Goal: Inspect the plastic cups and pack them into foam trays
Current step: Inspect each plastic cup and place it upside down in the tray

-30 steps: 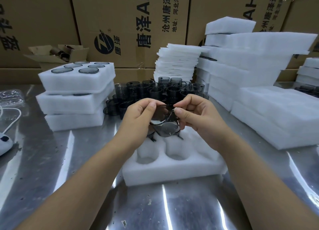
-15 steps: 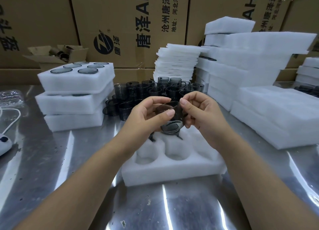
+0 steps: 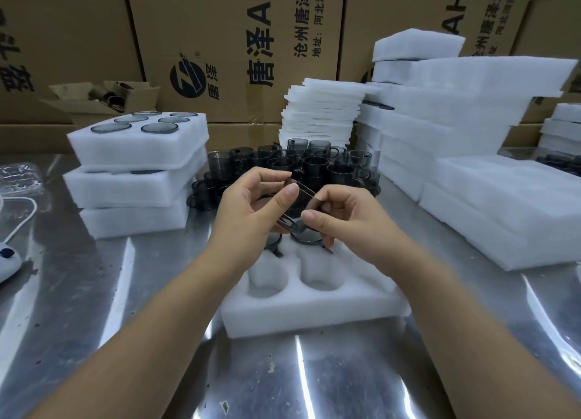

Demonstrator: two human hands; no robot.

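Both hands hold one smoky grey plastic cup [image 3: 300, 204] tilted in the air above the far end of a white foam tray [image 3: 314, 311]. My left hand [image 3: 251, 211] pinches its upper rim with thumb and fingers. My right hand [image 3: 345, 220] grips its lower side near the handle. Two grey cups [image 3: 306, 237] sit in the tray's far holes, partly hidden by my hands. The two near holes [image 3: 320, 275] hold nothing. A cluster of loose grey cups [image 3: 292, 167] stands on the metal table behind the tray.
A stack of three foam trays [image 3: 138, 173] with cups in the top one stands at the left. Stacked foam sheets [image 3: 320, 116] and foam trays [image 3: 503, 179] fill the back and right. Cardboard boxes [image 3: 235, 41] line the rear. A white corded device [image 3: 8, 258] lies at the far left.
The cup has been turned in my hands from bottom-facing to tilted sideways. My left thumb moved onto the rim and my right hand dropped lower on the cup.
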